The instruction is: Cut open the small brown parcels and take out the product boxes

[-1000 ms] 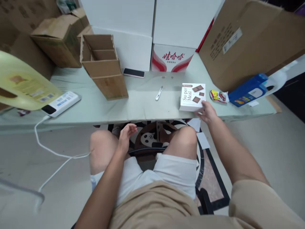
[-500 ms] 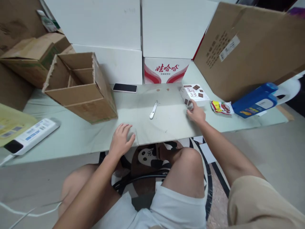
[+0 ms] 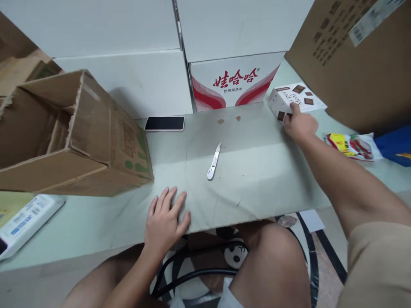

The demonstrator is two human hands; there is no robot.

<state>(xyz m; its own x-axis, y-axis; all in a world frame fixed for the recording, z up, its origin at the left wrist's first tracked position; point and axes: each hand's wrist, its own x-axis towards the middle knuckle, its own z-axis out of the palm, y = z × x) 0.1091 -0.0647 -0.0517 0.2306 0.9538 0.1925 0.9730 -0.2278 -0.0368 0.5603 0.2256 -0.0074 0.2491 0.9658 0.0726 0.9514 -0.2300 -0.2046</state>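
Observation:
My right hand [image 3: 301, 122] reaches to the back right of the table and grips the near edge of a small white box [image 3: 316, 101]. Brown chocolate squares and partly covered lettering are printed on this box. The forefinger lies over its top, the thumb is low at its front, and the other fingers are mostly hidden. Near the front edge, my left hand [image 3: 165, 218] rests palm down on the table with its fingers spread and nothing in it. Between the hands lies a white utility knife [image 3: 214, 161]. A phone [image 3: 165, 123] with a dark screen lies further back.
An open cardboard box [image 3: 125, 145] stands left, beside a white power strip [image 3: 30, 222]. White cartons [image 3: 122, 85] line the back, one with red print [image 3: 231, 98]. At right are a snack packet [image 3: 348, 145], a blue bottle [image 3: 396, 143] and a large cardboard sheet [image 3: 359, 77].
The view has come closer and swung right. My right hand and the white box sit further back, near the printed carton. My left hand has flattened onto the table, fingers spread wider.

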